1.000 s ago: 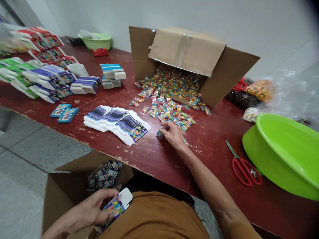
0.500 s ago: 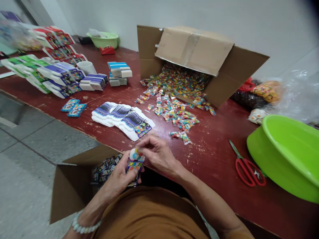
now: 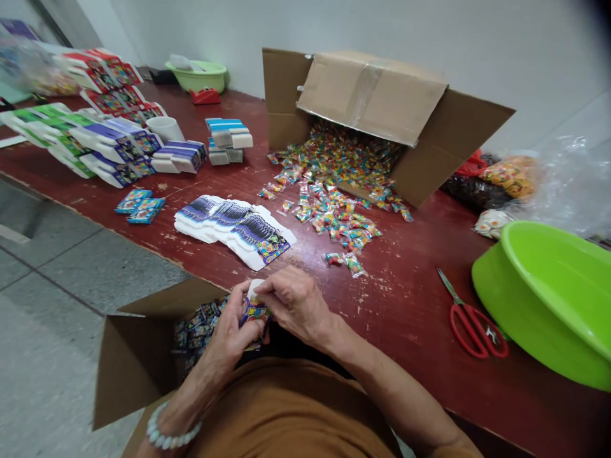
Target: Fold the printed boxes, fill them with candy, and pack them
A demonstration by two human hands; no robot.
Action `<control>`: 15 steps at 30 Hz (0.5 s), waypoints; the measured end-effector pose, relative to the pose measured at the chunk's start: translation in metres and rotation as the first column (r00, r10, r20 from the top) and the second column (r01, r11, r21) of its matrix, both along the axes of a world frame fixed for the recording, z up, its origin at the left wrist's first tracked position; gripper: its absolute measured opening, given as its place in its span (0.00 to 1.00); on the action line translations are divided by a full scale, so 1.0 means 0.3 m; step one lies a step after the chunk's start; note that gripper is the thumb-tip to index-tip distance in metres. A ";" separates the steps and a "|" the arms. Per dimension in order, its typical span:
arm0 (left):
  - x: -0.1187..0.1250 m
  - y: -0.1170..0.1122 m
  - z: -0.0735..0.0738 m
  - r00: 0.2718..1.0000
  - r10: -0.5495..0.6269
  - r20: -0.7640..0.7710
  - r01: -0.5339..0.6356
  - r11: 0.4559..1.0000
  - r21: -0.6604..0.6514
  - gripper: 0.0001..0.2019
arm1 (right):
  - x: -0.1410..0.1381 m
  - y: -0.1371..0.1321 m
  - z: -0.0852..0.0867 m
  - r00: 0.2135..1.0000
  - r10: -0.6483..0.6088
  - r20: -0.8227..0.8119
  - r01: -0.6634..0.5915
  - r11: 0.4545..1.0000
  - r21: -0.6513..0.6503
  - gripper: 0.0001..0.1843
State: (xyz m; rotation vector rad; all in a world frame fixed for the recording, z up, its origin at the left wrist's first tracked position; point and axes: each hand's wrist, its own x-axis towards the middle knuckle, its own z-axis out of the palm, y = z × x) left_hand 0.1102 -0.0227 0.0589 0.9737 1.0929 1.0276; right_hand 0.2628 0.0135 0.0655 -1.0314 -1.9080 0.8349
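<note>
My left hand (image 3: 235, 327) is wrapped round a small purple printed candy box (image 3: 255, 315), its thumb across the front. The box's white top flap (image 3: 254, 289) stands up. At this top end, the bent fingers of my right hand (image 3: 296, 302) are closed; whatever lies between their tips is hidden. Just beyond my hands a fanned stack of flat purple-and-white boxes (image 3: 233, 226) lies on the red table (image 3: 401, 280). Small clear packets of colourful candy (image 3: 346, 226) are scattered behind, spilling from a large cardboard box (image 3: 372, 95) on its side.
Below the table edge, an open carton (image 3: 128, 362) holds many small printed boxes (image 3: 200, 327). Red-handled scissors (image 3: 477, 331) lie by a green basin (image 3: 539, 305). At left are two blue boxes (image 3: 140, 207), stacked coloured boxes (image 3: 114, 146) and a white cup (image 3: 165, 129).
My right hand has moved slightly down and left against the top of the candy box. The colourful contents seen at its opening are now mostly covered. My left hand keeps its hold.
</note>
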 end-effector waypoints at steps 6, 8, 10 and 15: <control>-0.014 0.024 0.033 0.973 0.086 0.217 -0.033 0.971 -0.235 0.28 | 0.017 -0.006 -0.009 0.828 -0.161 -0.537 -0.131 0.876 -0.465 0.12; -0.008 0.027 0.026 0.972 0.081 0.222 -0.035 0.978 -0.203 0.29 | 0.014 -0.007 -0.027 0.754 -0.162 -0.637 -0.314 0.762 -0.566 0.20; 0.001 0.026 0.011 0.979 0.091 0.184 -0.065 0.988 -0.142 0.30 | 0.008 -0.009 -0.048 0.734 -0.124 -0.668 -0.440 0.662 -0.606 0.23; 0.003 0.028 -0.002 0.984 0.066 0.164 -0.038 0.985 -0.168 0.31 | -0.001 -0.027 -0.063 0.801 -0.132 -0.584 -0.267 0.794 -0.546 0.18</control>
